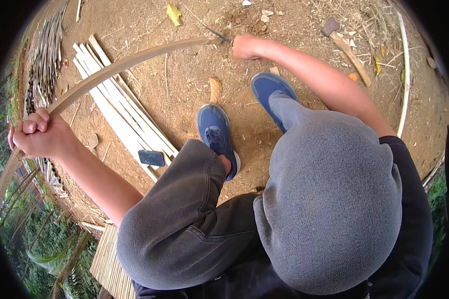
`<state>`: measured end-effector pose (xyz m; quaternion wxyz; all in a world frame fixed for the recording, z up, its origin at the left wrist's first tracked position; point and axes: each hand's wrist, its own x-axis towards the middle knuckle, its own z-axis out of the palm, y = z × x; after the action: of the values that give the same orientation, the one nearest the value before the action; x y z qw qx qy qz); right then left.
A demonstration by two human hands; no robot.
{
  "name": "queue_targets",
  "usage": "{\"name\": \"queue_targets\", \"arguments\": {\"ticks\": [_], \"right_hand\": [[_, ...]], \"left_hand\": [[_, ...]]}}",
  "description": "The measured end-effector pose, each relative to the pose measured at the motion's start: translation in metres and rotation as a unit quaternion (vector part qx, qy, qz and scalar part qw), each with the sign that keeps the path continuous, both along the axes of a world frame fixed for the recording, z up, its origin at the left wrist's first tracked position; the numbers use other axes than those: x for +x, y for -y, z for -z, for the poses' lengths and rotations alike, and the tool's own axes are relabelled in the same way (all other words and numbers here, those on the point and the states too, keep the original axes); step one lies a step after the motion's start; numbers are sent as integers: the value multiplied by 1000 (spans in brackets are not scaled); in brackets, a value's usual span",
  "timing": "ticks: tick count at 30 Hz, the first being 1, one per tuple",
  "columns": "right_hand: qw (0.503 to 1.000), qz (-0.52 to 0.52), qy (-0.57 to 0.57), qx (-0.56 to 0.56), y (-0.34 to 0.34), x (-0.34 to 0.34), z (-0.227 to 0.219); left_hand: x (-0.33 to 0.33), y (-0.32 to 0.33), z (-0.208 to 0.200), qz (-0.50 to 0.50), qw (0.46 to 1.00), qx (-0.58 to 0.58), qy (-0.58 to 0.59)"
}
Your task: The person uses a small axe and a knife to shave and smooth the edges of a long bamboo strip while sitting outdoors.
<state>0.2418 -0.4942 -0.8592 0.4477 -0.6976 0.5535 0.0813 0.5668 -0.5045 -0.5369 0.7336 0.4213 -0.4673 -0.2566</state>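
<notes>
A long, narrow strip of brown wood or bamboo (129,60) crosses the upper left in a bow-like curve, held up off the ground. My left hand (47,134) is closed around it toward its lower left part. My right hand (246,47) is closed at the strip's far end, gripping a knife whose thin dark blade (221,37) lies at that end. The knife's handle is mostly hidden in my fist. Whether the blade touches the strip I cannot tell.
Pale split strips (119,112) lie in a bundle on the dirt, with a phone (151,158) on their near end. Dark thin sticks (47,60) are piled at far left. A hatchet (347,52) and a pale pole (405,74) lie at right. My shoes (215,129) stand between.
</notes>
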Motion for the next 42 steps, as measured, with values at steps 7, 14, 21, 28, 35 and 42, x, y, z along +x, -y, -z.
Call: {"name": "queue_targets", "arguments": {"ticks": [7, 14, 21, 28, 35, 42], "right_hand": [[997, 34, 1, 76, 3, 0, -41], [998, -35, -53, -17, -3, 4, -13], [997, -48, -55, 15, -8, -5, -10], [994, 2, -67, 91, -10, 5, -20], [997, 12, -52, 47, -4, 2, 11], [990, 138, 11, -37, -35, 44, -36]], "left_hand": [[12, 3, -1, 51, 999, 12, 8], [-1, -2, 4, 34, 999, -5, -19], [10, 1, 5, 43, 998, 12, -33], [17, -2, 4, 19, 999, 25, -14], [11, -2, 3, -19, 999, 24, -15], [-6, 1, 10, -206, 978, 2, -43]]}}
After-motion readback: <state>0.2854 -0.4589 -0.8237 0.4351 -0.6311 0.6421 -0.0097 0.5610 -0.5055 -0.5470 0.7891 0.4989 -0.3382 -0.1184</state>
